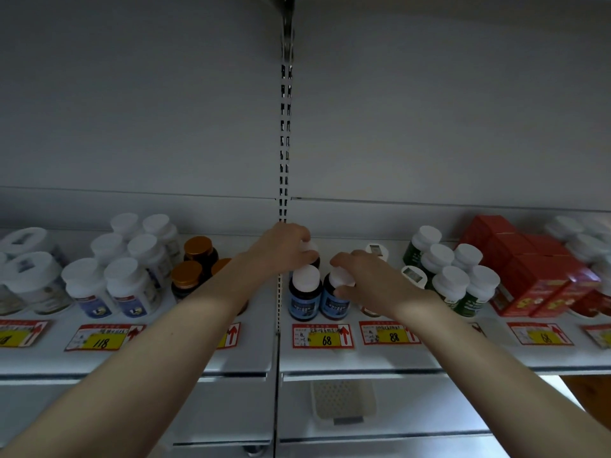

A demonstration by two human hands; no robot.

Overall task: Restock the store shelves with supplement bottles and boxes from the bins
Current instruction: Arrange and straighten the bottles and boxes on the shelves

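At the centre of the shelf (330, 361): three dark, white-capped bottles stood in a cluster just behind the price tag marked 68 (323, 337).
Left hand (281, 251): it reached to the rear bottle (310, 248); its fingers (309, 259) were curled round the white cap, holding it.
Right hand (367, 276): it lay over the front right bottle (336, 300); fingers (340, 258) and thumb pinched the cap from both sides.
Front left bottle (305, 292): it stood upright, blue label forward, with no hand on it, just beside the front right bottle.
Rear bottle seating: the base and label were hidden by the front pair, so it could not be told whether it rested on the shelf.
Neighbouring stock: gold-capped amber bottles (195, 256) stood to the left, green-labelled bottles (458, 282) to the right, and red boxes (529, 276) beyond those.
Bin (342, 401): a pale perforated bin sat on the lower shelf below the tag; its contents were not visible.
Step in hand: judged to be the seating and squaring of two bottles in the row above the 68 tag.
Next move: it called for both bottles to be set upright with labels forward, the front one level with its neighbour. Both caps would then be released without tipping the cluster, and more stock fetched from the bin.
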